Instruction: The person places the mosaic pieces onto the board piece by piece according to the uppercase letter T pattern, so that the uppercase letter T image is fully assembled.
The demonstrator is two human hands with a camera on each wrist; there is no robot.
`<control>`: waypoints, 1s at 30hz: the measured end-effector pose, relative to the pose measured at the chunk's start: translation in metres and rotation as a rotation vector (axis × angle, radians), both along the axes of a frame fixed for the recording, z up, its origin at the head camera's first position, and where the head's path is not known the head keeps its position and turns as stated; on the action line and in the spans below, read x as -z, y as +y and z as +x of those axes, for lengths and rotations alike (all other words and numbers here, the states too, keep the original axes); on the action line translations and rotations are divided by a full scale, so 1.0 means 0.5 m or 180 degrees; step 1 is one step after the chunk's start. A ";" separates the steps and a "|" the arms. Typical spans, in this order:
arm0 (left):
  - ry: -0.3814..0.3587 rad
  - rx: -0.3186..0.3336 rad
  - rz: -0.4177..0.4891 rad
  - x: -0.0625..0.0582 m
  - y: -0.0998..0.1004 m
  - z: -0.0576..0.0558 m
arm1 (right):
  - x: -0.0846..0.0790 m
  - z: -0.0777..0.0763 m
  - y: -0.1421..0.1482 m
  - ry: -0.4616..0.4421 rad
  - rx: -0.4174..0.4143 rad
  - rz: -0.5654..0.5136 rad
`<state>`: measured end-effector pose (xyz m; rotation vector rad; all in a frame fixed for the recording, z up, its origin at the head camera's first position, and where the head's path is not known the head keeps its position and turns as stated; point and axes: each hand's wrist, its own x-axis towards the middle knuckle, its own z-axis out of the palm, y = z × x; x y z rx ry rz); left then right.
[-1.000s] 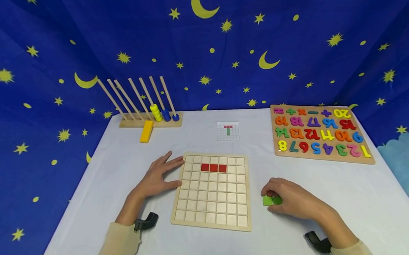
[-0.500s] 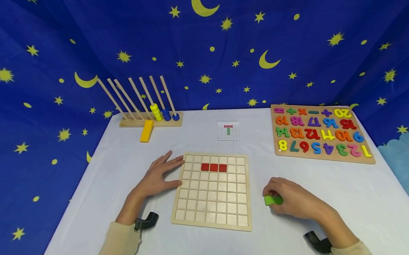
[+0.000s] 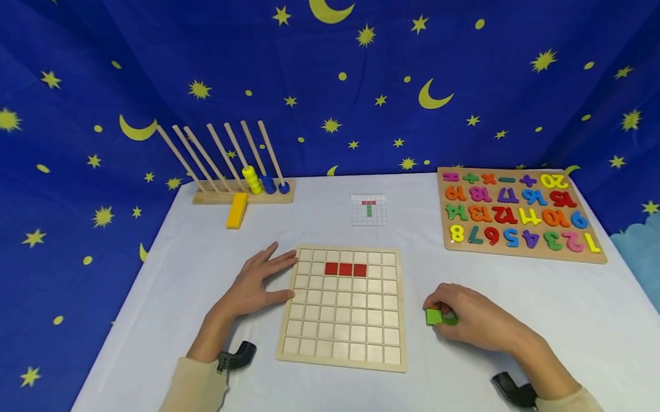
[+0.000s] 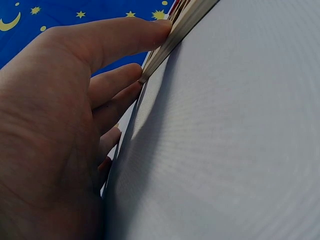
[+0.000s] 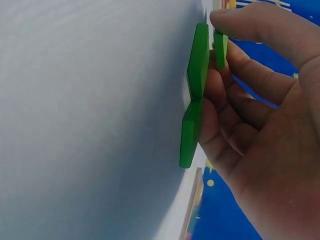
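Note:
My left hand (image 3: 251,287) lies with fingers and thumb spread, its tips touching the left edge of the wooden grid board (image 3: 341,364). Three red square tiles (image 3: 346,269) sit side by side in the board's second row from the top. Right of the board, my right hand (image 3: 477,318) pinches a green square tile (image 3: 433,317) between thumb and fingertips. In the right wrist view this pinched tile (image 5: 220,49) is raised slightly off the table. Two more green tiles, an upper one (image 5: 198,62) and a lower one (image 5: 191,134), lie beneath the curled fingers.
Behind the board lies a small pattern card (image 3: 369,211) showing a red and green T. A bead stacker (image 3: 242,190) with wooden rods stands back left, a yellow block (image 3: 237,211) before it. A number puzzle board (image 3: 521,254) lies back right. A starry curtain (image 3: 335,77) hangs behind.
My right hand has pinched one green tile and lifted it slightly from the others. The left hand and the red tiles have stayed put.

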<state>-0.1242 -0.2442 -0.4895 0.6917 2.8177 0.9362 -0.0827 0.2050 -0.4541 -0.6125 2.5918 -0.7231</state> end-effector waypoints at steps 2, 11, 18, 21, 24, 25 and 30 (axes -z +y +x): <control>-0.0002 0.0005 -0.0003 -0.001 0.001 0.000 | 0.000 0.001 0.001 0.0035 -0.0036 0.0004; -0.0036 -0.0003 -0.0029 -0.005 0.001 0.000 | 0.007 0.001 0.003 0.0141 -0.0164 0.0025; -0.0090 -0.0029 -0.0042 -0.006 0.001 0.001 | 0.008 0.000 0.006 0.0141 -0.0198 -0.0005; -0.0079 -0.0033 -0.0056 -0.004 0.000 0.000 | 0.007 0.000 0.008 0.0161 -0.0210 -0.0012; -0.0070 -0.0034 -0.0067 -0.002 -0.001 -0.001 | 0.007 0.000 0.009 0.0202 -0.0214 0.0004; -0.0068 -0.0030 -0.0065 -0.001 -0.001 -0.001 | 0.006 0.000 0.008 0.0215 -0.0219 0.0006; -0.0054 -0.0012 -0.0057 -0.001 -0.002 -0.002 | 0.002 0.001 0.005 0.0222 -0.0251 -0.0052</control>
